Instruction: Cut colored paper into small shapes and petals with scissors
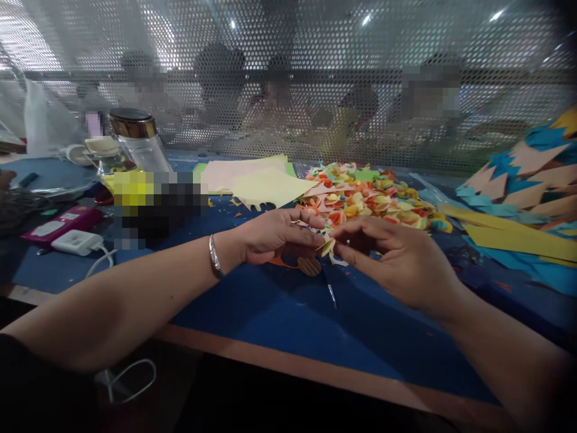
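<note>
A small pale yellow-green paper piece (328, 247), petal-like in shape, is pinched between my two hands above the blue table. The fingertips of my left hand (282, 234), with a silver bangle at its wrist, close on its left side. From the right, the thumb and index finger of my right hand (396, 255) grip its other edge. Below them lie a round ridged brown disc (309, 266) and a thin tool with a silvery tip (332, 294). Behind my hands spreads a heap of small folded paper pieces (356, 201) in orange, yellow, green and pink.
Flat paper sheets (252, 177) lie at the back. Blue, yellow and peach pointed paper pieces (532, 174) pile up at right. On the left are a glass jar (139, 144), a magenta device (63, 227) and a white charger (77, 242). A perforated screen (306, 102) stands behind.
</note>
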Demonstrator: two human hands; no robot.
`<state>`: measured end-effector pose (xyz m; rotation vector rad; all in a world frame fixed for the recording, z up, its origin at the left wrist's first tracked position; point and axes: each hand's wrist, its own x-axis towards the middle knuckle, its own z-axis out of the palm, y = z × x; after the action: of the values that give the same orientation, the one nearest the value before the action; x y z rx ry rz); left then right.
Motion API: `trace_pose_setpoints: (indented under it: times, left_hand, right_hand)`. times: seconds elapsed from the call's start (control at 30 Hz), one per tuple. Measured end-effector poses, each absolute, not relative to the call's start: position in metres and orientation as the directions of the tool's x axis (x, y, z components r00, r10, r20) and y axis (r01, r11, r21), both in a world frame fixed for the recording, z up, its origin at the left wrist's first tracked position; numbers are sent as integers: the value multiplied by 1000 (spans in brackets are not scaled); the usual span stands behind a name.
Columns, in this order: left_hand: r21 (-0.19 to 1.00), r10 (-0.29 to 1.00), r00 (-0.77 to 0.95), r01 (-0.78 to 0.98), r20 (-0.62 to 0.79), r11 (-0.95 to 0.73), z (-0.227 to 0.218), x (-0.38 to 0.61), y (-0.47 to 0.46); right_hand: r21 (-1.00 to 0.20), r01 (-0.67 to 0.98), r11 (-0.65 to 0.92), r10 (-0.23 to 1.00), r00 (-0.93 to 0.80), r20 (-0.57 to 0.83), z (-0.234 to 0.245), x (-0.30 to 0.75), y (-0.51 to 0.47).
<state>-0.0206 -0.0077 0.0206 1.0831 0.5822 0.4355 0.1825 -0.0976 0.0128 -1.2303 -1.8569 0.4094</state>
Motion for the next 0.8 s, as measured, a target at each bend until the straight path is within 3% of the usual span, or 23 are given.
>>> trace_pose_setpoints:
  times: [0.47,0.67,0.8]
  left_hand:
    - [882,525,823,-65,-218,467,20,-21,-5]
    - [897,414,880,28,-232,442,17,-22,-4]
    - [900,455,858,19,-239,436,16,-21,-7]
  right_hand:
    - [-684,580,443,890,-190,415,18,179,-102]
    - [-680,580,448,892,-241,382,20,178,-103]
    - [-688,579,438,897,-231,377,19,179,-103]
